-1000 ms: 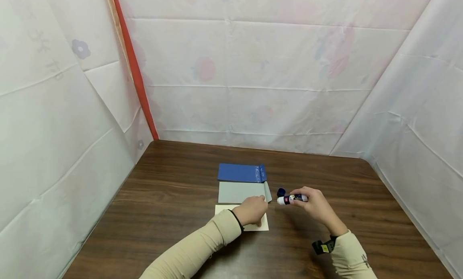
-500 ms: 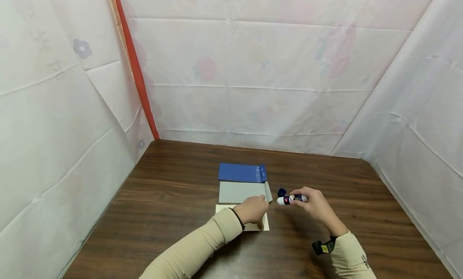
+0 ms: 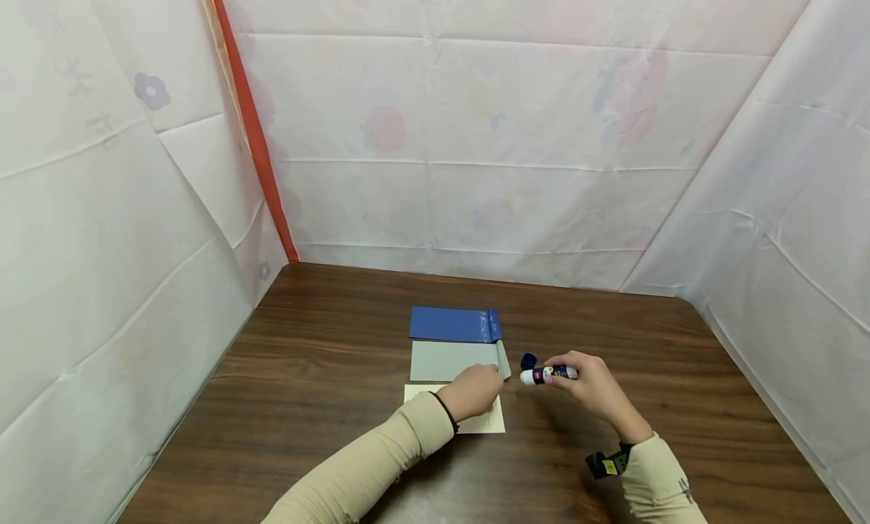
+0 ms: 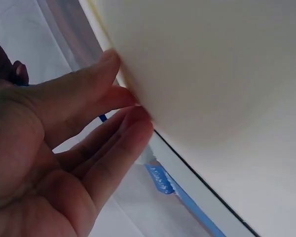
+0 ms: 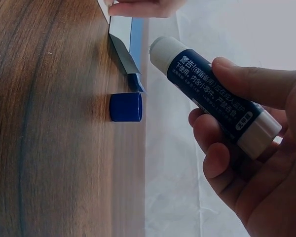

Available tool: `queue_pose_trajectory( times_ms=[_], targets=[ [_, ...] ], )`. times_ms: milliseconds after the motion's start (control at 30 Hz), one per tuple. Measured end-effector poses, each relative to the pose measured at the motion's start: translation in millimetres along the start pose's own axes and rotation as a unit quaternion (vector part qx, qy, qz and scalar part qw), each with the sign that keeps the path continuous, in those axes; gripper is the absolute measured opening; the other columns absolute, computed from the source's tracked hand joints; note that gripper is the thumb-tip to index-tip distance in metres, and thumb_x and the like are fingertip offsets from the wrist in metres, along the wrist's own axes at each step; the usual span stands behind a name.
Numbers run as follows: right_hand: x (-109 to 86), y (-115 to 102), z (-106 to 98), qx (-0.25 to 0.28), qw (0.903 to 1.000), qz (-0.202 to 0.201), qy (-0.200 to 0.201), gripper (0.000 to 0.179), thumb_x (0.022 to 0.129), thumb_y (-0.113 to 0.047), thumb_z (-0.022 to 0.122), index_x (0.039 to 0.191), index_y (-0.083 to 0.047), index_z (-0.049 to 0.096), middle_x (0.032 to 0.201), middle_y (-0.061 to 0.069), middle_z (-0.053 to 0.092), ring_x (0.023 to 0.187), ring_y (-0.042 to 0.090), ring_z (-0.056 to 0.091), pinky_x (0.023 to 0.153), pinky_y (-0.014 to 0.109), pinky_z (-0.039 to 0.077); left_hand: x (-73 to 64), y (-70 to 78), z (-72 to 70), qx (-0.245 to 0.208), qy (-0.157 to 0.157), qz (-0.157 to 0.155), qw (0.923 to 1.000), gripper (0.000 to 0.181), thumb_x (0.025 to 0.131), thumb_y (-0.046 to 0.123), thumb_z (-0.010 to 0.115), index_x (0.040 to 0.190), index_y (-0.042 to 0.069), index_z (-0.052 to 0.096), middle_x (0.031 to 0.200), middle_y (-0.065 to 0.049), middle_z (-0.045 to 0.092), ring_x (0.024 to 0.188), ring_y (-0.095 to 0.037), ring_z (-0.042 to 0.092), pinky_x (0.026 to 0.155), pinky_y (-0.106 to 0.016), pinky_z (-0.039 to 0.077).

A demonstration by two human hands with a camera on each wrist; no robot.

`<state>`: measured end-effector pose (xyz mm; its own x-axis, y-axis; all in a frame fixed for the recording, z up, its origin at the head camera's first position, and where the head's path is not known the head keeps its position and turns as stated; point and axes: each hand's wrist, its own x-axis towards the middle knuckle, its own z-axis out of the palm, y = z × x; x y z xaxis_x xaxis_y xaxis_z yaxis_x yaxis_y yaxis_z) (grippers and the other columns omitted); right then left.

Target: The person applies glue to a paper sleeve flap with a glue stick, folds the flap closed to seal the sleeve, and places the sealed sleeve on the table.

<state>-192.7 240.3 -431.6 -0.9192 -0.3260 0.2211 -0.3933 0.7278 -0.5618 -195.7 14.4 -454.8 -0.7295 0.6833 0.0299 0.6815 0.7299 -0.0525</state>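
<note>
My right hand (image 3: 590, 380) grips an uncapped glue stick (image 3: 544, 374) between thumb and fingers, its white end pointing left. The dark blue cap (image 3: 529, 361) lies on the table just beyond it. My left hand (image 3: 472, 392) is over a cream sheet of paper (image 3: 485, 422), covering part of it. In the left wrist view, the thumb and fingertips pinch the edge of the cream paper (image 4: 212, 74). Behind it lies a pale grey-green sheet (image 3: 448, 360) with its right edge folded up. Farthest back is a blue sheet (image 3: 445, 324) with a shiny, glue-smeared strip near its right end.
The brown wood-grain table (image 3: 326, 403) extends around the sheets. White printed sheeting (image 3: 435, 131) hangs behind it and along both sides. A red strip (image 3: 254, 131) runs down the back left corner.
My left thumb, seen below the hand over the cream paper earlier, has drawn up toward the other fingers at the paper's right edge. My right hand and the glue stick stay put.
</note>
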Motion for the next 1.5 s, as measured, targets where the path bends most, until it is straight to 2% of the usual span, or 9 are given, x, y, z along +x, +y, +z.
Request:
queue_pose_trajectory(
  times_ms=[133, 267, 367, 467, 533, 667, 1100, 1367, 1500],
  targets=[
    [0.9, -0.3, -0.6, 0.003, 1.0000, 0.006, -0.003, 0.019, 0.079, -0.012, 0.079, 0.097, -0.007, 0.075, 0.089, 0.004, 0.070, 0.070, 0.004, 0.052, 0.059, 0.022, 0.043, -1.0, -3.1, 3.7, -0.013, 0.021, -0.001, 0.9997, 0.012, 0.087, 0.004, 0.067, 0.078, 0.011, 0.071, 0.081, -0.001, 0.069, 0.073, -0.013, 0.067, 0.062, -0.024, 0.053],
    [0.2, -1.1, -1.7, 0.002, 0.9999, 0.009, -0.008, 0.019, 0.080, -0.013, 0.079, 0.098, -0.007, 0.075, 0.090, 0.004, 0.070, 0.071, 0.004, 0.052, 0.059, 0.022, 0.043, -0.9, -4.6, 4.6, -0.022, 0.023, -0.001, 0.9995, 0.013, 0.085, 0.004, 0.068, 0.075, 0.012, 0.069, 0.080, 0.000, 0.068, 0.071, -0.012, 0.066, 0.061, -0.024, 0.053],
    [-0.3, -1.3, -2.2, 0.000, 0.9999, 0.012, -0.010, 0.019, 0.081, -0.013, 0.078, 0.098, -0.007, 0.075, 0.091, 0.004, 0.070, 0.071, 0.005, 0.052, 0.060, 0.022, 0.043, 0.0, -4.2, 3.8, -0.028, 0.003, -0.004, 0.9996, 0.013, 0.079, 0.015, 0.078, 0.072, 0.013, 0.067, 0.081, 0.000, 0.066, 0.071, -0.012, 0.064, 0.062, -0.023, 0.052],
    [0.0, -1.0, -1.9, 0.000, 0.9999, 0.014, -0.009, 0.019, 0.080, -0.012, 0.079, 0.098, -0.007, 0.075, 0.091, 0.004, 0.071, 0.071, 0.004, 0.052, 0.060, 0.022, 0.044, 0.6, -1.7, 2.3, -0.035, -0.024, -0.007, 0.9991, 0.026, 0.071, 0.030, 0.087, 0.071, 0.014, 0.067, 0.084, 0.001, 0.064, 0.073, -0.011, 0.062, 0.065, -0.023, 0.052],
    [0.6, -0.4, -1.2, 0.000, 0.9999, 0.013, -0.008, 0.019, 0.080, -0.011, 0.079, 0.098, -0.007, 0.075, 0.090, 0.004, 0.071, 0.071, 0.004, 0.052, 0.060, 0.022, 0.044, 0.3, 1.2, 0.8, -0.041, -0.040, -0.012, 0.9983, 0.032, 0.067, 0.038, 0.088, 0.071, 0.014, 0.068, 0.086, 0.000, 0.064, 0.074, -0.011, 0.060, 0.066, -0.024, 0.052],
    [1.3, -0.3, -0.5, 0.002, 1.0000, 0.005, -0.003, 0.018, 0.080, -0.012, 0.079, 0.097, -0.007, 0.075, 0.089, 0.004, 0.070, 0.069, 0.003, 0.050, 0.059, 0.022, 0.043, -0.8, 5.2, -2.2, -0.036, -0.045, -0.010, 0.9983, 0.038, 0.063, 0.046, 0.089, 0.072, 0.014, 0.070, 0.085, 0.000, 0.063, 0.075, -0.011, 0.058, 0.067, -0.024, 0.052],
    [0.4, 2.0, 2.5, -0.003, 1.0000, -0.003, 0.001, 0.020, 0.079, -0.010, 0.079, 0.097, -0.005, 0.075, 0.089, 0.005, 0.071, 0.071, 0.003, 0.054, 0.060, 0.022, 0.045, 5.8, 13.2, -5.5, -0.026, -0.028, -0.033, 0.9987, 0.028, 0.069, 0.040, 0.087, 0.070, 0.018, 0.071, 0.080, -0.002, 0.065, 0.070, -0.011, 0.060, 0.056, -0.025, 0.051],
    [1.8, 1.2, 2.3, 0.002, 1.0000, 0.002, -0.009, 0.018, 0.080, -0.010, 0.078, 0.098, -0.007, 0.075, 0.090, 0.003, 0.070, 0.070, 0.003, 0.053, 0.060, 0.022, 0.045, 4.4, 16.2, -3.1, -0.036, -0.046, -0.031, 0.9978, 0.037, 0.064, 0.051, 0.087, 0.070, 0.018, 0.072, 0.084, -0.003, 0.064, 0.075, -0.014, 0.060, 0.060, -0.027, 0.052],
    [2.7, 1.5, 2.2, 0.006, 0.9999, 0.000, -0.008, 0.020, 0.080, -0.010, 0.078, 0.099, -0.006, 0.075, 0.090, 0.004, 0.071, 0.070, 0.003, 0.052, 0.060, 0.022, 0.045, 2.9, 15.4, -2.3, -0.018, -0.036, -0.033, 0.9986, 0.033, 0.066, 0.045, 0.087, 0.070, 0.017, 0.070, 0.083, -0.003, 0.064, 0.073, -0.014, 0.061, 0.059, -0.026, 0.053]
  ],
)
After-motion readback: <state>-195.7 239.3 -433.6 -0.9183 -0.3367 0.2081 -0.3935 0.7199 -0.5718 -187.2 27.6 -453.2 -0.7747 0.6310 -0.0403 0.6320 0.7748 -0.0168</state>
